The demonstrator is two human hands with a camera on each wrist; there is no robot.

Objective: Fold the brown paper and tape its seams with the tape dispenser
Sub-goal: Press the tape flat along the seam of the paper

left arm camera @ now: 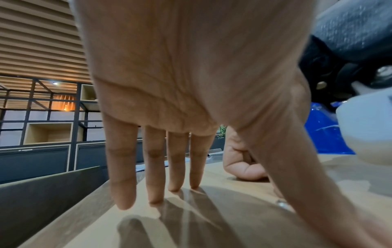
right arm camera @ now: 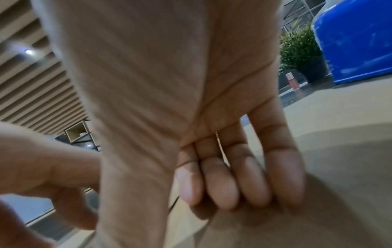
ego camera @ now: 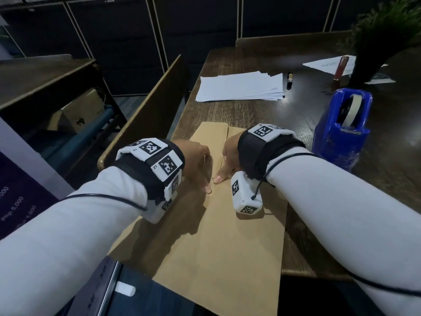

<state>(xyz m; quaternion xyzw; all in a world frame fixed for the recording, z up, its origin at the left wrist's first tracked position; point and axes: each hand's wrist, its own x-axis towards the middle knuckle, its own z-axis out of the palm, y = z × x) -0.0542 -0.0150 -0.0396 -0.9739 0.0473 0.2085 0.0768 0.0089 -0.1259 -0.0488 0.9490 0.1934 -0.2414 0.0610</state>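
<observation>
The folded brown paper (ego camera: 216, 236) lies lengthwise on the dark wooden table (ego camera: 303, 115), its seam running down the middle. My left hand (ego camera: 193, 160) rests on it with straight fingers (left arm camera: 152, 167) touching the sheet and the thumb pressing a glossy strip of clear tape on the seam. My right hand (ego camera: 230, 153) sits just right of the seam, its fingers (right arm camera: 222, 184) curled under against the paper (right arm camera: 328, 193) and its thumb pressing beside the left thumb. The blue tape dispenser (ego camera: 341, 131) stands untouched to the right.
A stack of white sheets (ego camera: 239, 87) and a black marker (ego camera: 289, 80) lie beyond the paper. A potted plant (ego camera: 376, 42) and a red tube (ego camera: 340, 68) stand at the far right. A wooden board (ego camera: 148, 110) borders the table's left edge.
</observation>
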